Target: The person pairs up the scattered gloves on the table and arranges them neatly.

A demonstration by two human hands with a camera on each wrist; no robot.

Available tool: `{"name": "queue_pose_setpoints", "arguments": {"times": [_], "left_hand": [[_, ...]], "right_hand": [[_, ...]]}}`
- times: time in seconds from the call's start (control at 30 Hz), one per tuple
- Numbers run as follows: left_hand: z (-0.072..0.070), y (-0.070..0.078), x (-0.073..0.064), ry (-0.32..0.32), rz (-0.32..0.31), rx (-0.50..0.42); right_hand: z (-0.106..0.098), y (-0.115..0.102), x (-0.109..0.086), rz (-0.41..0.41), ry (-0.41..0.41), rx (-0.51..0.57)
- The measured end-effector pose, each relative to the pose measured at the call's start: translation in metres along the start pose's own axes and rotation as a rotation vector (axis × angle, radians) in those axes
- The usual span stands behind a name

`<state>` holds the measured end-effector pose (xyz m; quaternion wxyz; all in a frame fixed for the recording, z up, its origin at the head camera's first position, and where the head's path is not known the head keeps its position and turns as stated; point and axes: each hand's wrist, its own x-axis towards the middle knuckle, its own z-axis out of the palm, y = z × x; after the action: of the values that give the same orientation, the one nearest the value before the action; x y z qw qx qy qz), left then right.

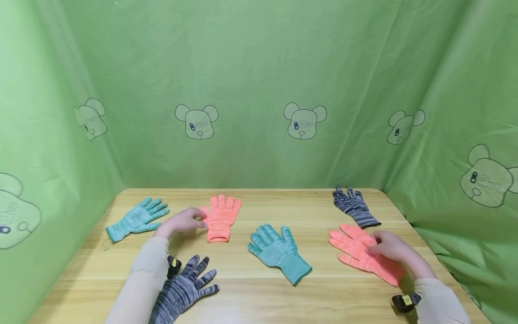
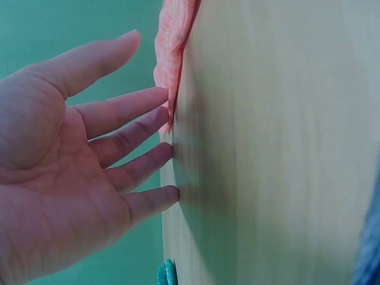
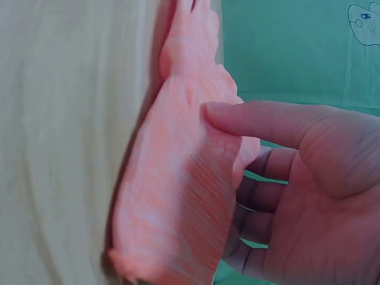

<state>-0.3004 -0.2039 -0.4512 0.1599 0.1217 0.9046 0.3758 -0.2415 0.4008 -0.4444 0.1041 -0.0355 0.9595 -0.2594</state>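
Observation:
At the left, my left hand (image 1: pixel 184 222) touches the thumb side of an orange-pink knit glove (image 1: pixel 220 218). In the left wrist view its fingers (image 2: pixel 127 148) are spread and nearly straight, the thumb held away, the tips at the glove's edge and the table. My right hand (image 1: pixel 390 246) pinches the edge of another orange-pink glove (image 1: pixel 356 252) lying at the right. The right wrist view shows the thumb on that glove's fabric (image 3: pixel 178 178) and the other fingers behind its edge, partly hidden.
Teal gloves lie at far left (image 1: pixel 135 220) and centre (image 1: pixel 279 252). A dark grey striped glove (image 1: pixel 356 207) is at back right; another (image 1: pixel 178 292) lies at front left, partly under the left forearm. Green curtains (image 1: pixel 259 157) enclose the wooden table (image 1: pixel 323 301).

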Motion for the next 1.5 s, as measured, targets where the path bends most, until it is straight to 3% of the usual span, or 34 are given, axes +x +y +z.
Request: {"name": "queue_pose_setpoints", "arguments": {"times": [0.53,1.2,1.5], "left_hand": [[0.003,-0.002,-0.001,0.019,-0.015,-0.011],[0.005,-0.005,0.003,0.026,0.011,-0.004],[0.004,-0.004,0.001,0.03,-0.011,-0.036]], "right_hand": [[-0.007,-0.014,0.006,-0.007,-0.003,-0.021],[-0.011,-0.034,0.014,-0.127,0.062,-0.032],[-0.013,-0.046,0.019,-0.154,0.06,-0.008]]}}
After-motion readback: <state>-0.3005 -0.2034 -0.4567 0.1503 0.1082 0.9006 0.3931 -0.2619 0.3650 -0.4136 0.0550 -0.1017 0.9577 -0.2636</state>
